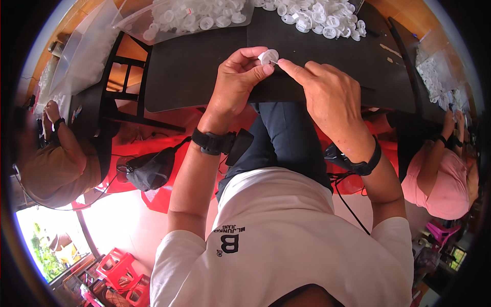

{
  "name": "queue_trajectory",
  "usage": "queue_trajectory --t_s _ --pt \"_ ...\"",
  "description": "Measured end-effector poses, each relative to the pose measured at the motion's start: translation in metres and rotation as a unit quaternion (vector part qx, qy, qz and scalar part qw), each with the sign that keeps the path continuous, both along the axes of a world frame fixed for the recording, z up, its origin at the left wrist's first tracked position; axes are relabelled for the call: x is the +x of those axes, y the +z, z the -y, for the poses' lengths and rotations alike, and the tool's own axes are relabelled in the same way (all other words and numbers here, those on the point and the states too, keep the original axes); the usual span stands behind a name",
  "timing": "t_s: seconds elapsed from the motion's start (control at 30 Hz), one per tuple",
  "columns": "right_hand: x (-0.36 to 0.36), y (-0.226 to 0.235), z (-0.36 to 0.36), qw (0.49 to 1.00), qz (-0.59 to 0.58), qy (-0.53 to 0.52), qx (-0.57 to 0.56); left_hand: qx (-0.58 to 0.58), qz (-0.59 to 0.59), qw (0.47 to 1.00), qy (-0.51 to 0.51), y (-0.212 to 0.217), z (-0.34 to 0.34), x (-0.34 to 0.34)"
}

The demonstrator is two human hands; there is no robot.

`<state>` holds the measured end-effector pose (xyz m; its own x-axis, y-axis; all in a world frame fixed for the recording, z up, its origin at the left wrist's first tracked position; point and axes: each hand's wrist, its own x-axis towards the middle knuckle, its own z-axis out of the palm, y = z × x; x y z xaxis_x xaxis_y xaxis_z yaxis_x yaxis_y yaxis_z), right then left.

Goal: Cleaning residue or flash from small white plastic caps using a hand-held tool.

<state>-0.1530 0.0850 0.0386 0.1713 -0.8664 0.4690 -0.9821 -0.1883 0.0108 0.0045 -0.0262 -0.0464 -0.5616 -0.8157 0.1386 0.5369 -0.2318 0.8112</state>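
Observation:
Between the thumb and fingers of my left hand (239, 77) is a small round white plastic part (268, 56), raised above the near edge of the black table. My left hand is closed on it. My right hand (330, 89) is beside it on the right, index finger stretched to the part and the other fingers curled under. A thin, short sliver (274, 62) shows between that fingertip and the part. What the curled fingers hold, if anything, is hidden.
On the black table (199, 71), a clear plastic bin (134, 25) of similar white parts stands at the far left. A loose heap of white parts (327, 20) lies at the far right. Other people sit at left (61, 163) and right (440, 174). Red stools (120, 268) stand lower left.

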Motion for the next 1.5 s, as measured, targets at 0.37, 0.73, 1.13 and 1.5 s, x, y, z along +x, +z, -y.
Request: queue_trajectory --t_s 0.37,0.73,1.13,1.5 --pt "0.001 -0.002 0.001 1.000 0.017 -0.003 0.004 0.003 0.002 1.000 -0.001 0.000 0.000 0.000" --pt "0.005 -0.001 0.003 1.000 0.010 0.007 0.005 -0.001 -0.002 1.000 0.022 -0.001 -0.001 -0.001" --pt "0.003 -0.001 0.009 0.999 -0.002 0.020 0.042 -0.069 0.057 0.995 0.045 -0.002 -0.003 -0.004" --pt "-0.003 -0.010 0.002 0.995 0.098 0.011 0.014 -0.026 0.024 0.998 0.043 -0.002 -0.003 -0.003"
